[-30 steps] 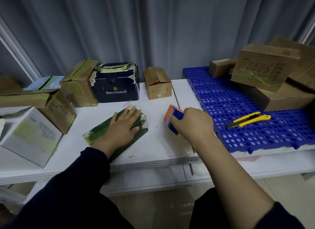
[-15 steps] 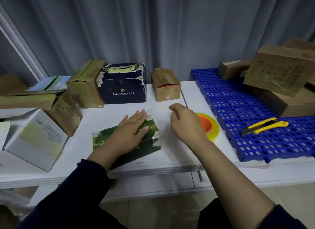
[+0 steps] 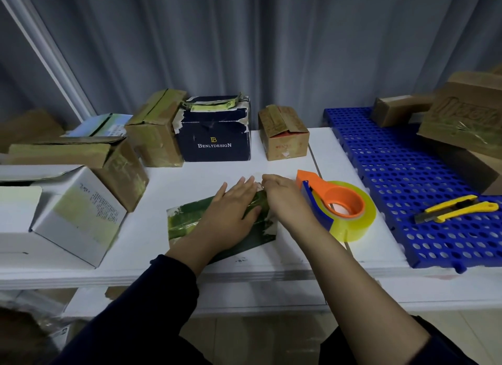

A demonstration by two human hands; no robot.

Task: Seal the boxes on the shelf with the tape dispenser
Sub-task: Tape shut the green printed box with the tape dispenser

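A flat green box [image 3: 190,222] lies on the white shelf [image 3: 152,237] in front of me. My left hand [image 3: 231,212] rests flat on top of it, fingers spread. My right hand [image 3: 285,199] touches the box's far right corner, fingertips pinched at a strip of clear tape there. The tape dispenser [image 3: 339,209], orange and blue with a yellowish clear roll, lies on the shelf just right of my right hand, with no hand on it.
Along the back stand a dark blue box [image 3: 214,136], brown cartons [image 3: 157,131] [image 3: 284,132] and, at the left, a white box [image 3: 70,212]. A blue perforated panel [image 3: 407,180] at the right carries a yellow utility knife [image 3: 456,208] and more cartons [image 3: 467,117].
My right hand set the tape dispenser down on the shelf, let go of it and moved left to the green box's corner. My left hand stayed on the box.
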